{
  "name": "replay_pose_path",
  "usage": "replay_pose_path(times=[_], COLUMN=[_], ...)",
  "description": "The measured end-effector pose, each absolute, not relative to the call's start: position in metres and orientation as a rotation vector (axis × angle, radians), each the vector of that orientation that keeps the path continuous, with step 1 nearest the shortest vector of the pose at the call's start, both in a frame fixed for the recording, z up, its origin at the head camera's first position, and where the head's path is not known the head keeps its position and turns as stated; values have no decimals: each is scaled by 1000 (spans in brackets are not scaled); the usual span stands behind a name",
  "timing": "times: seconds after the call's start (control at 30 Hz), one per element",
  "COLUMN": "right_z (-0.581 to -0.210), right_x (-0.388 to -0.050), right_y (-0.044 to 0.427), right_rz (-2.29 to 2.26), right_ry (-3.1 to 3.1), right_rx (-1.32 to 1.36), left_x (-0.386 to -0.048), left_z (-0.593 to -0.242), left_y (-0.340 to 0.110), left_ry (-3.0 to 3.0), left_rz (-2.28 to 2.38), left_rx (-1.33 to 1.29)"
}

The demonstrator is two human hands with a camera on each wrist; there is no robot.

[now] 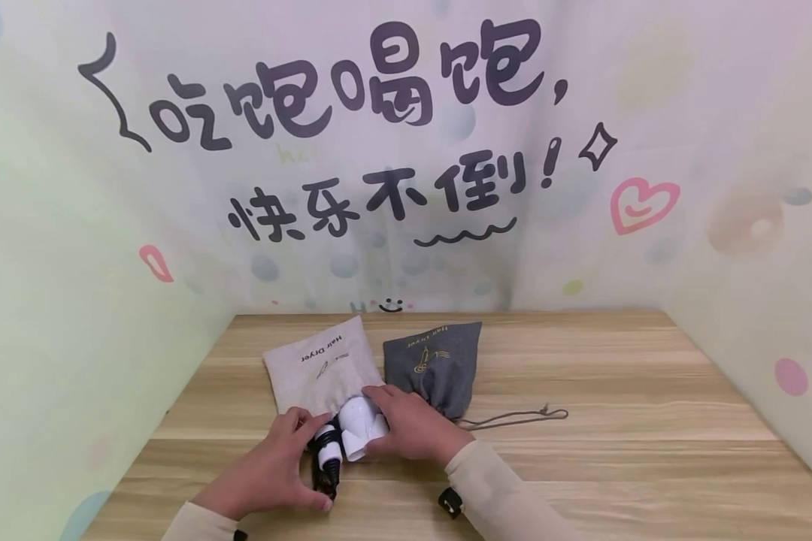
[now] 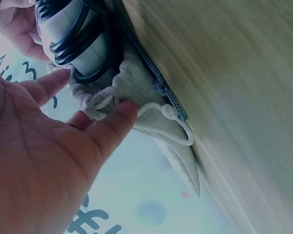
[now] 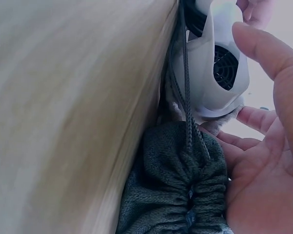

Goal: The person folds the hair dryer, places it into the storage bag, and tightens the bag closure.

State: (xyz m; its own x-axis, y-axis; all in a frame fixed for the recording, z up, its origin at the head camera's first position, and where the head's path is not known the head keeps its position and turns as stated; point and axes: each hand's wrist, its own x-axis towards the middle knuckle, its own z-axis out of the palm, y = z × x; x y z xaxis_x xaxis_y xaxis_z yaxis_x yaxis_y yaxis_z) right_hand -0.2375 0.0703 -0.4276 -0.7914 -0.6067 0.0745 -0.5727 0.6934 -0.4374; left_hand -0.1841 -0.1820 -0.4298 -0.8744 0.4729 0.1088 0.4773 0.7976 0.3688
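A white hair dryer (image 1: pixel 360 418) lies with its head against the gathered mouth of a beige drawstring bag (image 1: pixel 325 364) lettered "Hair Dryer". Black cord is wound round its handle (image 2: pixel 90 48). My right hand (image 1: pixel 413 424) holds the head, thumb near the grilled end (image 3: pixel 226 68) and fingers across at the bag's rim. Beside the handle, my left hand (image 1: pixel 274 462) spreads its thumb by the cord's lower end. Its fairly straight fingers touch the bag's mouth and drawstring (image 2: pixel 168 112). How far the dryer reaches into the bag is hidden.
Just right of the beige bag lies a dark grey drawstring bag (image 1: pixel 433 368), its cord (image 1: pixel 514 417) trailing right across the wooden table (image 1: pixel 616 466). Printed fabric walls (image 1: pixel 548 263) enclose the back and sides. The grey bag's gathered neck sits close beside my right hand.
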Motion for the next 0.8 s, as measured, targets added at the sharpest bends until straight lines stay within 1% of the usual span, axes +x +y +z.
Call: replay_pose_path(times=[0.23, 0.8], right_z=[-427, -429], right_x=[-236, -234], right_y=[71, 61], right_rz=[-696, -748], right_ry=[2845, 3091], right_rx=[-996, -945], left_x=[-182, -189], left_z=[-431, -428], left_y=[-184, -183], left_ry=[-2945, -2842], left_rz=[-614, -653], left_rx=[-852, -811])
